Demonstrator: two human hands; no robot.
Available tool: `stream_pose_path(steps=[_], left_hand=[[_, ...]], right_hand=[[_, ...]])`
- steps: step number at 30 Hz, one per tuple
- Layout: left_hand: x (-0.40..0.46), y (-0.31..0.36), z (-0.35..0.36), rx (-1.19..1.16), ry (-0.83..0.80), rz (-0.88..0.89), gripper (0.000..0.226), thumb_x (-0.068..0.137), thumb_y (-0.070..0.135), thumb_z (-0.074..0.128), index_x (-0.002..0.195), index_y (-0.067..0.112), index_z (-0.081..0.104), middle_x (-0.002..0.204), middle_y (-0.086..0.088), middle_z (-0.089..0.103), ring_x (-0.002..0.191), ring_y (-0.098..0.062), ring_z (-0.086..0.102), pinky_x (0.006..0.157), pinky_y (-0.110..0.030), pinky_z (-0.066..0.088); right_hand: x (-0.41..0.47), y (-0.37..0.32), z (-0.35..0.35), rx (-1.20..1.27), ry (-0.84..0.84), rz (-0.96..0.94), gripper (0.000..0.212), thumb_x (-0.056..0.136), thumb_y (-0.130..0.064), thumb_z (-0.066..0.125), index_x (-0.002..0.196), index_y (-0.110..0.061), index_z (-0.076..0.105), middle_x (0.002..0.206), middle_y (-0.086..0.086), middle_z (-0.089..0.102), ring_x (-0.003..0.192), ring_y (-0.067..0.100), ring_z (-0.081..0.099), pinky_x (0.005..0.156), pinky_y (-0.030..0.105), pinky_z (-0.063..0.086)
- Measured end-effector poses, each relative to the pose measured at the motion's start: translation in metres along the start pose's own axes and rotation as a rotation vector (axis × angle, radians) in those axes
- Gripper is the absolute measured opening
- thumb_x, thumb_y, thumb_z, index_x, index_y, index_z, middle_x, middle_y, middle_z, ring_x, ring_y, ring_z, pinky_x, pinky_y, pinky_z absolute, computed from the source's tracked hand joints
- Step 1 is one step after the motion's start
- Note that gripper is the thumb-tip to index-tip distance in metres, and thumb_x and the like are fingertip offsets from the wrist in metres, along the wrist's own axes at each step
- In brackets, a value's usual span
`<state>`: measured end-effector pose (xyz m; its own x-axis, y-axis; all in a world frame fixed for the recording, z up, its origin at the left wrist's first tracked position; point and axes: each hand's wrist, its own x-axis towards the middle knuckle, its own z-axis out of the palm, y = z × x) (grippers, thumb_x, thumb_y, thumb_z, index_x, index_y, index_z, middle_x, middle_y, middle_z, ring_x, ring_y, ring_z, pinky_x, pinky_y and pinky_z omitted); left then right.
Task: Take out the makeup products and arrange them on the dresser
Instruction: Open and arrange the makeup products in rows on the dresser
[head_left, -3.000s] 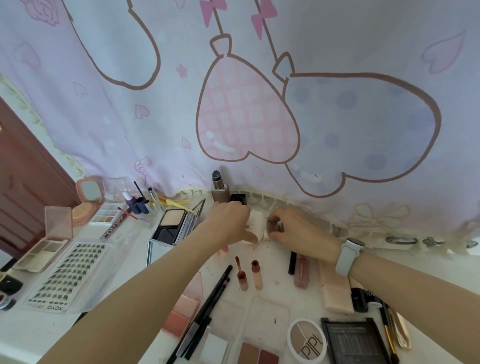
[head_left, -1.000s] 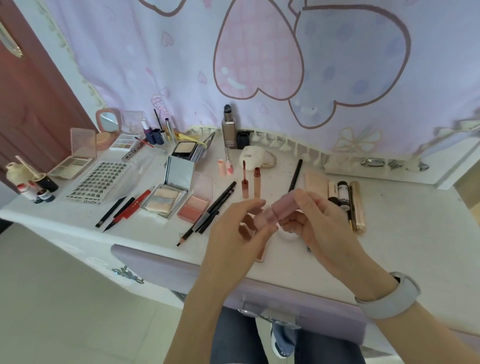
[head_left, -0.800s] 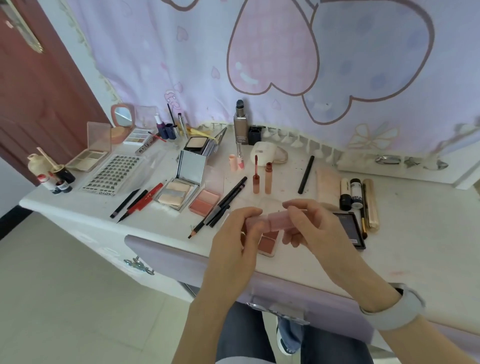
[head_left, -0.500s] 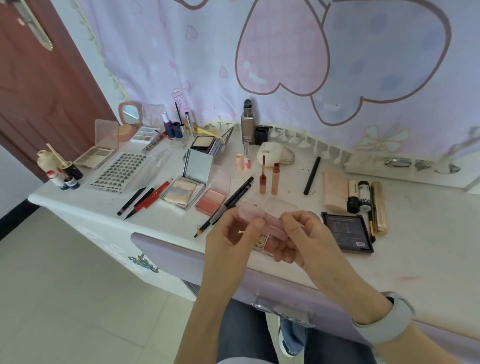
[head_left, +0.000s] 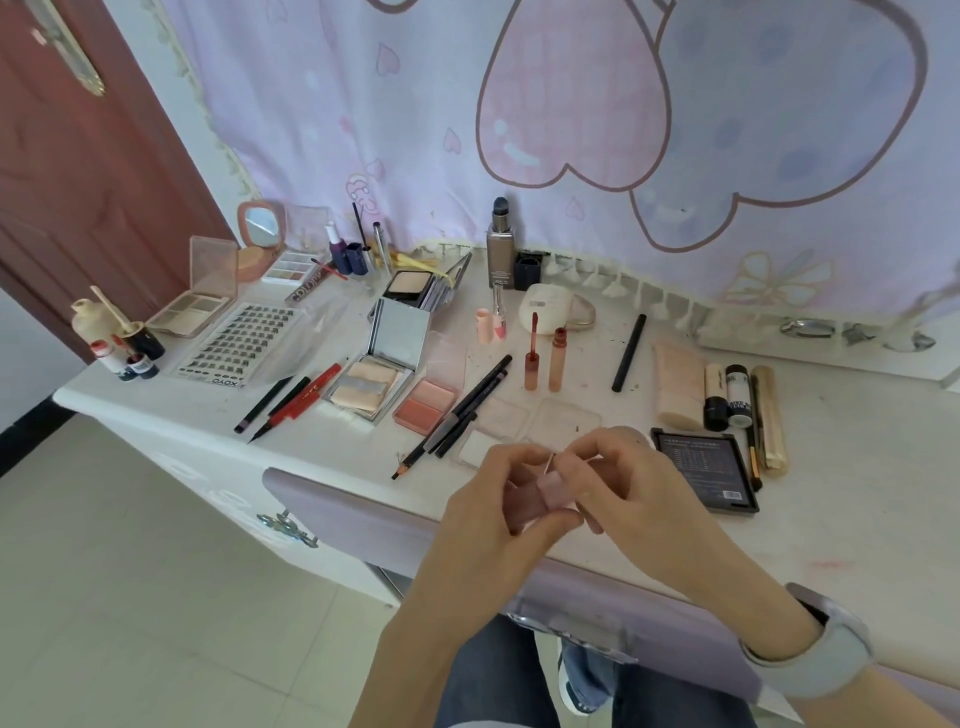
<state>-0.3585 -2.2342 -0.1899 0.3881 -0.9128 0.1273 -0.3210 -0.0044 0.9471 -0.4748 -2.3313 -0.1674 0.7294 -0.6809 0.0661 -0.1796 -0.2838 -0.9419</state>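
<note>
Left hand (head_left: 506, 501): fingers curled round a small pink lip-gloss tube (head_left: 550, 493), gripping its lower part above the near edge of the dresser (head_left: 857, 519).
Right hand (head_left: 631, 480): pinching the top of the same tube, thumb and forefinger closed on it; a thin applicator stem shows between the two hands (whether the cap is fully off I cannot tell).
Tube's place: held in the air in front of the person, not resting on the top.
Beside the hands: a black palette (head_left: 704, 470) lies flat just to the right, and clear-lidded compacts (head_left: 524, 421) just beyond the knuckles.
Farther back: two lip tints (head_left: 544, 364) stand upright side by side, a tall foundation bottle (head_left: 500, 244) stands against the curtain (head_left: 727, 130).
Left end: a lash tray (head_left: 234, 343) and an open mirrored compact (head_left: 384, 364).
Wrist: a pale grey watch (head_left: 826, 642) on the right arm.
</note>
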Motion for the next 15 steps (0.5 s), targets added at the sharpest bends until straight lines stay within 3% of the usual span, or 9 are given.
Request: stream_pose_path(steps=[3,6,10,12,15], left_hand=[[0.001,0.000,0.001,0.026,0.044,-0.006,0.040,0.071,0.029,0.069,0.090,0.056,0.046,0.096,0.029,0.060,0.086,0.005,0.060,0.071,-0.008,0.045],[0.005,0.001,0.000,0.043,0.072,0.011,0.033,0.076,0.022,0.070,0.088,0.046,0.052,0.086,0.027,0.063,0.068,0.006,0.057,0.056,-0.010,0.044],[0.014,0.004,-0.001,0.096,0.015,0.032,0.026,0.079,0.017,0.070,0.092,0.032,0.053,0.087,0.017,0.066,0.070,0.001,0.059,0.061,-0.013,0.045],[0.018,0.008,0.000,0.080,-0.011,0.030,0.017,0.082,0.025,0.066,0.090,0.032,0.052,0.074,0.016,0.065,0.060,0.001,0.055,0.055,-0.013,0.042],[0.021,0.013,0.001,-0.049,-0.007,0.040,0.006,0.083,0.034,0.055,0.088,0.031,0.054,0.057,0.019,0.059,0.049,0.004,0.048,0.048,-0.010,0.035]], right_hand=[[0.001,0.005,-0.004,0.009,0.051,0.038,0.020,0.081,-0.043,0.053,0.077,-0.023,0.057,0.050,-0.013,0.055,0.044,0.001,0.043,0.049,0.013,0.035],[0.004,0.012,-0.008,0.024,0.059,0.051,0.021,0.087,-0.039,0.050,0.081,-0.020,0.056,0.060,-0.005,0.050,0.051,0.007,0.041,0.056,0.026,0.037],[0.000,0.017,-0.009,-0.062,0.055,-0.027,0.017,0.090,-0.041,0.038,0.088,-0.027,0.049,0.069,-0.005,0.048,0.053,0.001,0.044,0.057,0.018,0.034],[-0.002,0.016,-0.013,-0.047,0.063,-0.092,0.022,0.083,-0.050,0.034,0.092,-0.034,0.046,0.073,-0.011,0.058,0.062,0.002,0.051,0.061,0.021,0.040],[-0.001,0.012,-0.023,-0.047,-0.023,-0.219,0.010,0.093,-0.044,0.036,0.100,-0.038,0.041,0.085,-0.018,0.061,0.071,0.005,0.055,0.065,0.018,0.043]])
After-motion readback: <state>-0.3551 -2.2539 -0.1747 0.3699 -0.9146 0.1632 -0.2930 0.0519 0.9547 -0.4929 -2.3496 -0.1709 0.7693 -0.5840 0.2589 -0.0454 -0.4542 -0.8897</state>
